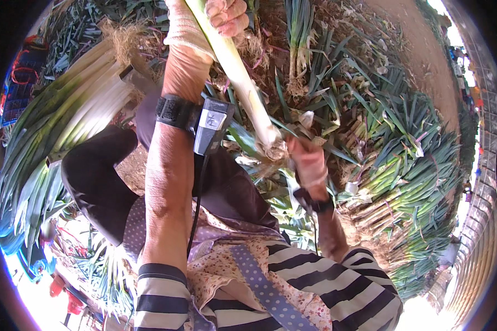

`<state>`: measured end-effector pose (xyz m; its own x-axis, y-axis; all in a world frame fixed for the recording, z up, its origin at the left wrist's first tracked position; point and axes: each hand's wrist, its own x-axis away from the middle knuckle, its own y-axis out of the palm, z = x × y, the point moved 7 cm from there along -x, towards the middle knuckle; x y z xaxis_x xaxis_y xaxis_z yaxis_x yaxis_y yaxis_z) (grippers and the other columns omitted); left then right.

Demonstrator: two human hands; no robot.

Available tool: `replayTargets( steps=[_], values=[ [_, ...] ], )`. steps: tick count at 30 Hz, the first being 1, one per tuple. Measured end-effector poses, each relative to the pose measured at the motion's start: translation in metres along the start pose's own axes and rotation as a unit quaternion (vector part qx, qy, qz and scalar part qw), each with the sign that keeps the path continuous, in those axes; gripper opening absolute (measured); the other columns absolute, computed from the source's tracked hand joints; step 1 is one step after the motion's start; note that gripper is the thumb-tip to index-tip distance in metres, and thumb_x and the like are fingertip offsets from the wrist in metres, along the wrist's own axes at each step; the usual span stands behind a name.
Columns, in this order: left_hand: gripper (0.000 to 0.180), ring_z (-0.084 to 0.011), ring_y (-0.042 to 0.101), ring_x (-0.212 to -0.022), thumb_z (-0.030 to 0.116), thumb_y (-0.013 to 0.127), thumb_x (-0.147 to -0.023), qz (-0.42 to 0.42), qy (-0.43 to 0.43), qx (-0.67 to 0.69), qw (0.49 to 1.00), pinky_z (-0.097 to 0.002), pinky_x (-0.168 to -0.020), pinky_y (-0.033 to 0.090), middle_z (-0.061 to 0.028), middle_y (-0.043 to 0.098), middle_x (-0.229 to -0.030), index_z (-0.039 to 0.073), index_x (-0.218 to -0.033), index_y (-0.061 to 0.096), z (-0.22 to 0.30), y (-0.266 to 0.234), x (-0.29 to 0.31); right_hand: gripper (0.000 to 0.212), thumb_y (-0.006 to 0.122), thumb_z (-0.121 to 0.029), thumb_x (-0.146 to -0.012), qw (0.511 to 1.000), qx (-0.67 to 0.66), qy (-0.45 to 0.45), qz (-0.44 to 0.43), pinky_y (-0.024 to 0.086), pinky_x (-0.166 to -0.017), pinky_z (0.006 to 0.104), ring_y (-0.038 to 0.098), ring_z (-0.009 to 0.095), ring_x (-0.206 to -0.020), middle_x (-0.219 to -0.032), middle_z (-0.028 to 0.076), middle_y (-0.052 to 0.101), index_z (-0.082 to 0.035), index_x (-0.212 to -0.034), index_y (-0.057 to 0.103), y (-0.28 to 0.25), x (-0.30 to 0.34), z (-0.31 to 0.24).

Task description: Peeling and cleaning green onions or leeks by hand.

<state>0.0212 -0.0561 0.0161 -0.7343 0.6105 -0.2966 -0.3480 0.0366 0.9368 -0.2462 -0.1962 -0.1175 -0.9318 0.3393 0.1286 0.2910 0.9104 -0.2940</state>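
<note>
A long leek [240, 80] slants from the top of the head view down to its pale root end at the centre. My left hand [226, 19] is closed round the upper stalk, its fingers wrapped over the far side. The top of that hand runs out of the picture. Beside the root end is my right hand [310, 163], smeared by motion, at or very close to the roots. Whether its fingers pinch anything does not show. Each wrist has a dark strap, and a black box [212, 126] with a cable sits by the left one.
On the left a large bunch of leeks [66, 94] lies with its roots up. Many tied leek bundles [392, 204] spread along the right. A smaller bundle [298, 47] lies ahead among loose leaves. Bare soil [419, 49] shows at the upper right. My bent knee [94, 171] is below the large bunch.
</note>
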Motion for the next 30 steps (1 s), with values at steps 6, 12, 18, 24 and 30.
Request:
replayTargets(
  steps=[6,12,18,24,30],
  values=[
    [0.063,-0.0144,0.036,-0.039,0.073,0.054,-0.073,0.007,-0.001,-0.033,0.999,-0.0274,-0.033,0.032,-0.0002,0.041,-0.048,0.01,-0.074,0.06,0.001,-0.005,-0.005,0.034,0.072,-0.032,-0.077,0.907,0.329,0.235,-0.116,0.051,-0.058,0.0309,0.064,0.021,-0.077,-0.09,0.003,0.066,-0.018,-0.107,0.064,-0.063,0.117,0.144],
    [0.064,-0.015,0.036,-0.039,0.074,0.054,-0.073,-0.006,-0.007,-0.066,0.998,-0.0279,-0.033,0.032,-0.0006,0.041,-0.048,0.01,-0.074,0.059,0.005,-0.009,-0.001,0.047,0.074,-0.037,-0.077,0.965,0.231,-0.013,0.12,0.053,-0.065,0.0331,0.064,0.024,-0.076,-0.1,0.015,0.063,-0.009,-0.113,0.061,-0.073,0.048,0.023],
    [0.058,-0.0163,0.038,-0.042,0.068,0.055,-0.076,0.005,-0.013,-0.042,0.999,-0.0287,-0.035,0.033,-0.0012,0.041,-0.05,0.011,-0.064,0.053,-0.005,-0.014,-0.006,0.043,0.072,-0.035,-0.079,0.896,0.236,-0.376,0.012,0.052,-0.057,0.0303,0.065,0.022,-0.073,-0.09,0.014,0.066,-0.002,-0.105,0.063,0.011,-0.018,-0.124],
    [0.062,-0.0151,0.034,-0.043,0.071,0.048,-0.076,0.064,0.016,-0.031,0.997,-0.0283,-0.037,0.03,0.0,0.038,-0.05,0.01,-0.067,0.051,0.008,-0.022,-0.007,0.029,0.069,-0.029,-0.083,0.99,0.087,-0.103,-0.029,0.044,-0.042,0.0311,0.056,0.015,-0.046,-0.064,0.01,0.064,0.0,-0.081,0.068,0.013,0.014,-0.084],
    [0.066,-0.0139,0.031,-0.043,0.074,0.04,-0.077,0.162,0.065,-0.011,0.985,-0.0279,-0.039,0.027,0.0013,0.036,-0.05,0.009,-0.07,0.049,0.011,-0.054,-0.012,0.026,0.07,-0.024,-0.082,0.954,0.094,0.275,0.069,0.044,-0.059,0.0263,0.053,0.009,-0.063,-0.064,0.01,0.061,0.001,-0.087,0.069,-0.04,0.101,-0.04]
  ],
)
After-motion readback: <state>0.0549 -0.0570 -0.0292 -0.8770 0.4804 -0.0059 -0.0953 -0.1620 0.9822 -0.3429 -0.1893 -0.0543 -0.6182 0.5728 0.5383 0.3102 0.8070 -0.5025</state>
